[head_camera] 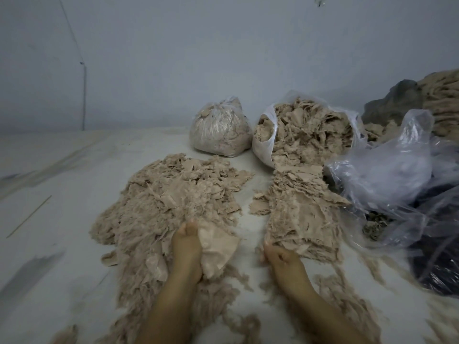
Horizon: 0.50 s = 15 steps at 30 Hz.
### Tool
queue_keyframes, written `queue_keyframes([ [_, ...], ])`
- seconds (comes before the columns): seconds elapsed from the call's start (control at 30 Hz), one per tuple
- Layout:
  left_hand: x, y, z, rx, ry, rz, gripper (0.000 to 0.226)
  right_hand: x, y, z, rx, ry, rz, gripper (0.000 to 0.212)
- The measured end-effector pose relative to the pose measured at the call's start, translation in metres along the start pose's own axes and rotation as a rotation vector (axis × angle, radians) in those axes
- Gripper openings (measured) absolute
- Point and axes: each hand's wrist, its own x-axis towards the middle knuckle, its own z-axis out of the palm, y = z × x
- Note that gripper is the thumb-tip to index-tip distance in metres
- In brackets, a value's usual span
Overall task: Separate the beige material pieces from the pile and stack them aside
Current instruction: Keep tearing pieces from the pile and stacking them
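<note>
Two heaps of beige material dominate the pale white floor covering (74, 170). The larger is the loose, ragged pile of beige shreds and pieces (169, 194), spreading from the centre toward nine o'clock. At three o'clock from it, apart by a strip of bare covering, lies the flatter layered stack of sorted beige pieces (298, 214).

Behind these, at one o'clock, an open white plastic bag stuffed with beige scraps (308, 130) spills onto the far end of the stack. At twelve o'clock sits a smaller knotted clear bag of beige scraps (218, 130). Crumpled clear plastic sheeting (392, 175) over something dark crowds the stack's three o'clock side, so that edge has little spare room. A thin pale stick (28, 217) lies at nine o'clock.

The left hand (187, 247), at the pile's near edge, has its fingers curled round a smooth peach-beige cup-shaped piece (218, 247), holding it clear of the fluff. The right hand (280, 256) rests at the near end of the stack; its fingers seem tucked at the stack's edge, but I cannot tell whether they grip anything.

My reading: one piece is being freed from the pile. The next move calls for shaking off clinging fibres and carrying it toward three o'clock onto the stack, laid flat so the layers do not slide.
</note>
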Motion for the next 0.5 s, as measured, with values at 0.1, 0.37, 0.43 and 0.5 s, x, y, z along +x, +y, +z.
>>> queue_keyframes([
  [0.1,-0.009,-0.001,0.01,0.073,-0.073,0.104,0.029,-0.007,-0.012,0.01,0.091,-0.308,0.081,0.058],
  [0.37,-0.034,-0.02,0.021,0.088,-0.28,0.18,0.041,-0.011,-0.039,0.038,0.738,0.0,0.204,0.023],
  [0.43,-0.035,-0.022,0.021,0.077,-0.318,0.189,0.032,-0.01,-0.042,0.034,0.871,-0.089,0.344,0.035],
  [0.5,-0.033,-0.023,0.022,0.075,-0.31,0.201,0.019,-0.01,-0.047,0.028,0.994,-0.213,0.477,0.032],
])
